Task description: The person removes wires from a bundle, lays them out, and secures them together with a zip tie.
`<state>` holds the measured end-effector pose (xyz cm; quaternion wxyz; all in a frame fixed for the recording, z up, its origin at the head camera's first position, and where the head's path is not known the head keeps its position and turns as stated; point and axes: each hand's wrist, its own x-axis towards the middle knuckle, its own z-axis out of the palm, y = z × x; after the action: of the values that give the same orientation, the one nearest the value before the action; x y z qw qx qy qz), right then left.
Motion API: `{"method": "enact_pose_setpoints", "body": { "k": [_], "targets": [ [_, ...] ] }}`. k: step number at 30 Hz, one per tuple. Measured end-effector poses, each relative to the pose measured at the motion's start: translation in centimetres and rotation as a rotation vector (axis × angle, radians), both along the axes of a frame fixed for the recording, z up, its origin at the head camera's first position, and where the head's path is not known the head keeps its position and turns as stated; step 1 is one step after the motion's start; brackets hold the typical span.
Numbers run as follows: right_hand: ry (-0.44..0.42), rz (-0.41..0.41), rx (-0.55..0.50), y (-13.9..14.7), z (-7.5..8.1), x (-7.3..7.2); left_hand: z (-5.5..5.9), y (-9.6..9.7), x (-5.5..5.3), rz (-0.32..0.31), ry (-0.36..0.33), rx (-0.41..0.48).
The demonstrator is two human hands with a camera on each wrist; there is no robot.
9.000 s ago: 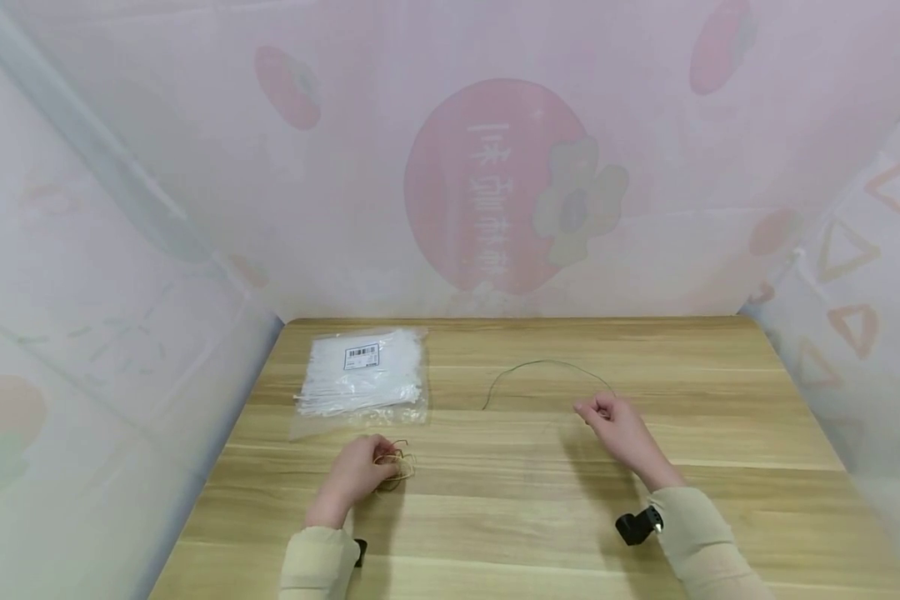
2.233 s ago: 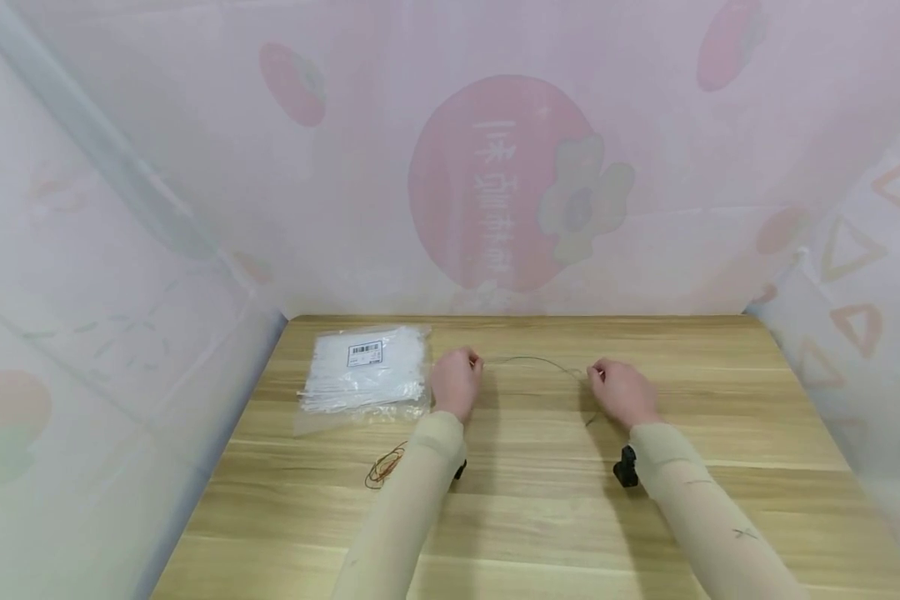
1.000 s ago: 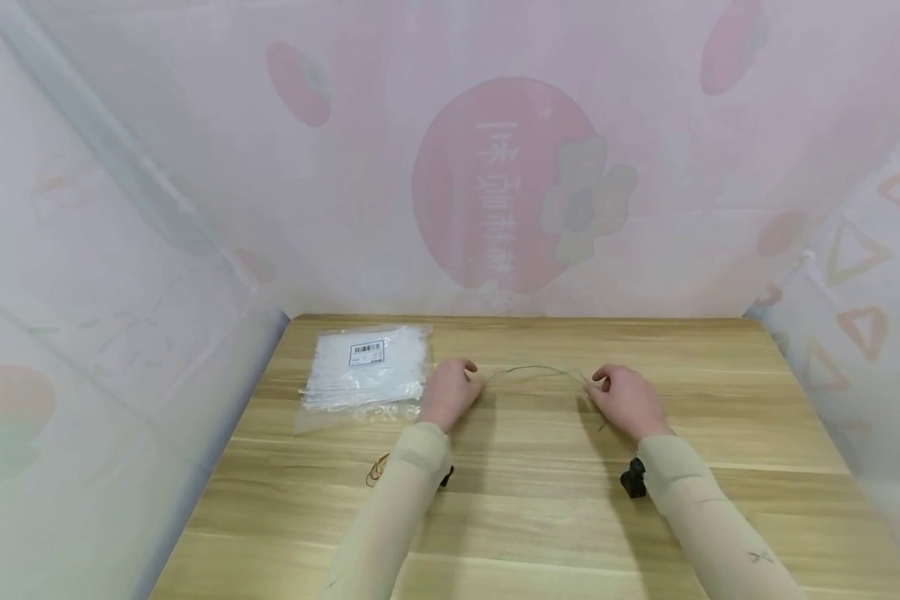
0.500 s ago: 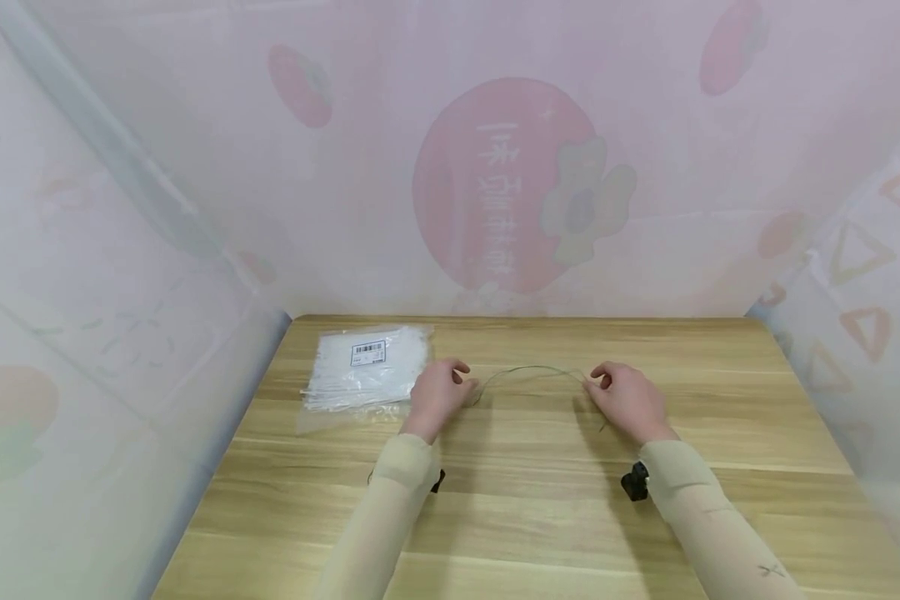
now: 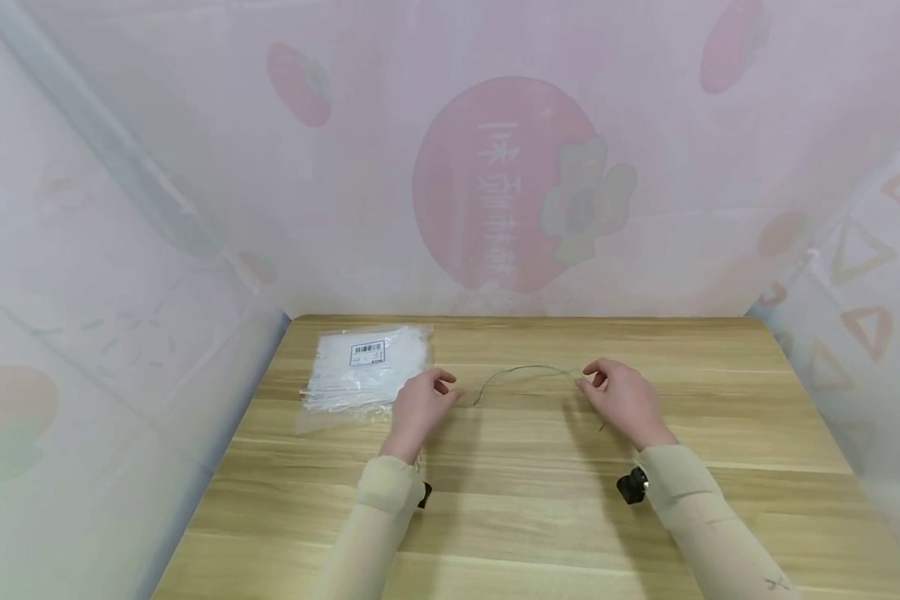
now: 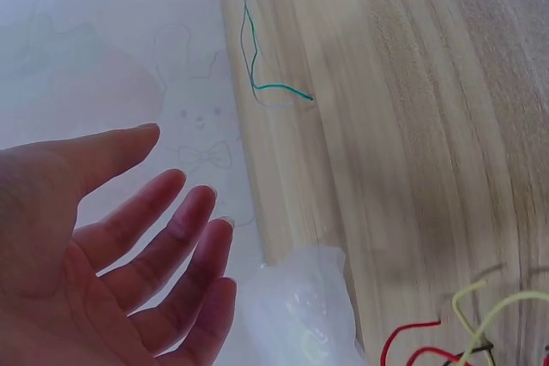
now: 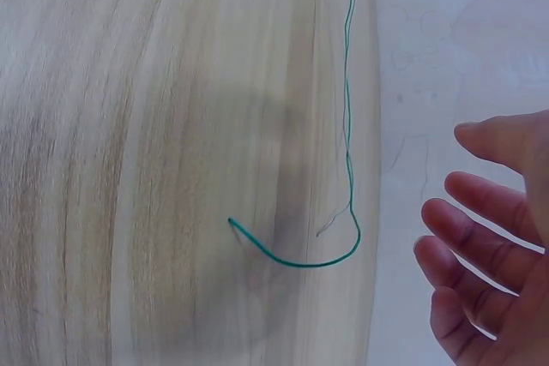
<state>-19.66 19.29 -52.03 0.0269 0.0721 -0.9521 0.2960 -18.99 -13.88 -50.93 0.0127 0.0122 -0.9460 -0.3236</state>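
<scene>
A green wire (image 5: 528, 367) lies in an arc on the table between the two hands. Alongside it runs a thin grey wire (image 7: 330, 223), loosely entwined with the green one in the right wrist view. My left hand (image 5: 422, 407), fingers spread and holding nothing, is just left of the green wire's end, in front of the plastic bag. My right hand (image 5: 626, 402) is by the other end; the right wrist view shows its fingers parted and apart from the wire. Red wires (image 6: 422, 351) and a yellow wire (image 6: 508, 304) lie in a bundle, mostly hidden behind the left wrist in the head view.
A clear bag of white strips (image 5: 363, 371) with a barcode label lies at the back left of the wooden table (image 5: 525, 517). Printed cloth walls (image 5: 345, 250) enclose the back and sides. Each wrist wears a small black camera (image 5: 632, 485).
Earlier the left hand laid down the coloured wire bundle and took the green wire's left end. It has since let go and drawn back leftward; the right hand has released its end too.
</scene>
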Motion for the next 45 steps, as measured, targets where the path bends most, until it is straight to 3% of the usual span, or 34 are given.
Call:
{"method": "enact_pose_setpoints", "body": {
  "k": [10,16,22,26,31,38,45],
  "targets": [
    [0.019,0.013,-0.043,-1.0,0.7,0.9,0.8,-2.0,1.9,0.018,0.003,0.013],
    [0.031,0.025,-0.047,-1.4,0.6,1.4,0.7,-3.5,3.1,0.016,0.032,-0.029],
    [0.014,0.03,-0.074,-2.0,0.5,2.1,0.9,-5.0,4.2,0.021,0.036,-0.002],
    [0.005,0.047,-0.078,-2.3,0.5,2.5,0.9,-6.2,5.1,0.049,0.003,0.021],
    [-0.018,0.079,-0.081,-2.6,0.4,3.0,0.0,-8.0,6.1,0.085,-0.028,0.031],
    [-0.001,0.107,-0.073,-2.9,-0.1,3.5,-0.7,-9.6,7.2,0.04,-0.089,-0.058],
    [0.018,0.123,-0.071,-3.4,-0.6,4.0,-1.1,-10.2,7.5,0.018,-0.159,-0.066]
  ]
}}
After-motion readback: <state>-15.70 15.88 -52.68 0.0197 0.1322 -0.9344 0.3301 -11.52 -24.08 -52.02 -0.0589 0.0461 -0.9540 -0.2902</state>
